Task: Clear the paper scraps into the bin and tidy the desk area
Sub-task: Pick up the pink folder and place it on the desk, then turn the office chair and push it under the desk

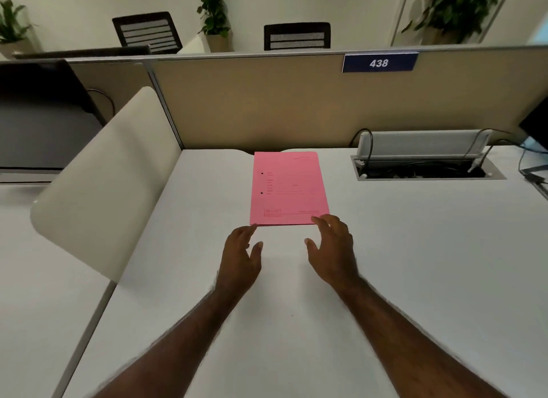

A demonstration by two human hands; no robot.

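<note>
A pink folder [289,188] lies flat on the white desk [385,264], close to the beige partition. My left hand [241,256] hovers just below the folder's near left corner, fingers spread, its fingertips at the corner. My right hand [333,246] sits at the near right corner, fingers apart, with the fingertips touching or just over the folder's edge. Neither hand holds anything. No paper scraps and no bin are in view.
A cream side divider [100,184] stands at the desk's left edge. An open cable tray [427,163] with wires is sunk into the desk at back right. A blue sign "438" [379,62] hangs on the partition. Monitors sit far left and far right.
</note>
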